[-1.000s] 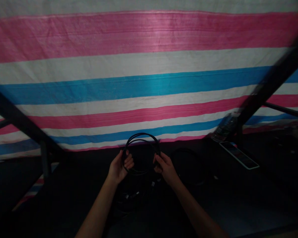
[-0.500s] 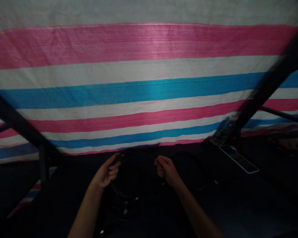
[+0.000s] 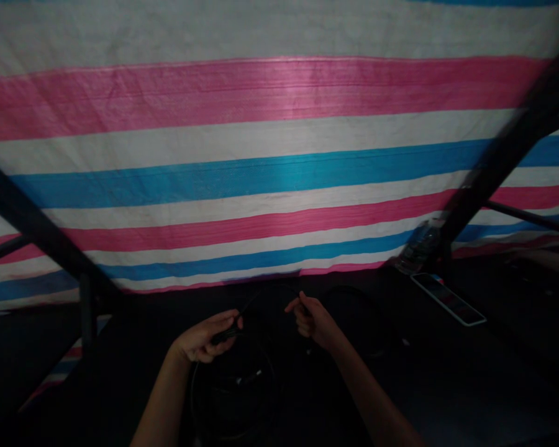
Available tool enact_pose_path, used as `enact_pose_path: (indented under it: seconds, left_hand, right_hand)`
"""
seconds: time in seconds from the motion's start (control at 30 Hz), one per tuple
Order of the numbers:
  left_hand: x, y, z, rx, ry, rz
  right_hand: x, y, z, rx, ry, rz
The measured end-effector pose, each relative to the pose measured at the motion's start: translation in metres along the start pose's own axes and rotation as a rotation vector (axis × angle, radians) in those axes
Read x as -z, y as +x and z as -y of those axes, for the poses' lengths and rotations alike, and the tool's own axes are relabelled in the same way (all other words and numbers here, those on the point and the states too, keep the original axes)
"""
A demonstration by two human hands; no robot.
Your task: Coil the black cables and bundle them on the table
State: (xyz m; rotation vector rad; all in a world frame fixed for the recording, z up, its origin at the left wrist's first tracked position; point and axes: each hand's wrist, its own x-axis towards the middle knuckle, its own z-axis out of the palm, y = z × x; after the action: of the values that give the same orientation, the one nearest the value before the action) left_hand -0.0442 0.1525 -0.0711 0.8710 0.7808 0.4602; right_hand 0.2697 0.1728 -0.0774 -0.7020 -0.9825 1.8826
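My left hand [image 3: 210,336] is closed around a thin black cable [image 3: 259,293], gathered in a loop that hangs below the fingers. From there the cable arches over to my right hand [image 3: 315,321], which pinches it between thumb and fingers. Inside and beneath the hanging loop, small pale connector pieces [image 3: 249,377] show on the dark surface. Another black cable coil [image 3: 354,290] lies to the right of my right hand. Most cable outlines fade into the dark background, so their full paths are hidden.
A phone with a pale edge [image 3: 448,299] lies at right, beside a clear plastic bottle [image 3: 419,246]. Behind hangs a striped tarp [image 3: 279,133], with dark slanted poles [image 3: 32,220] at both sides. Another person's arm [image 3: 552,261] reaches in at the far right.
My left hand has lowered slightly and turned, and the cable loop now hangs lower. The cable's arch between my hands shows more clearly. The other person's arm has shifted slightly upward.
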Motion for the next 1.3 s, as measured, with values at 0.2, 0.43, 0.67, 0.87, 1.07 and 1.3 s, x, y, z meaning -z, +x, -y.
enact_pose_path:
  seconds: [0.2,0.43,0.67,0.87,1.07,1.3]
  left_hand:
    - [-0.022,0.011,-0.004,-0.046,0.128,-0.078]
    - [-0.035,0.035,-0.001,-0.183,0.289,-0.371]
    - [-0.05,0.045,-0.005,-0.413,0.882,-0.516]
    - [-0.065,0.056,0.002,-0.687,0.969,-0.613]
    - [-0.071,0.058,0.003,-0.577,1.026,-0.576]
    - [-0.052,0.041,-0.009,-0.579,1.025,-0.734]
  right_hand:
    - [0.003,0.009,-0.007,0.101,0.032,-0.142]
    - [0.001,0.006,-0.015,-0.033,-0.159,-0.057]
    - [-0.001,0.003,-0.017,-0.125,-0.406,0.057]
    - [0.0,0.01,-0.025,0.023,-0.674,-0.025]
    - [-0.007,0.007,-0.022,0.299,-0.989,-0.194]
    - [0.001,-0.001,-0.005,0.622,-1.283,-0.479]
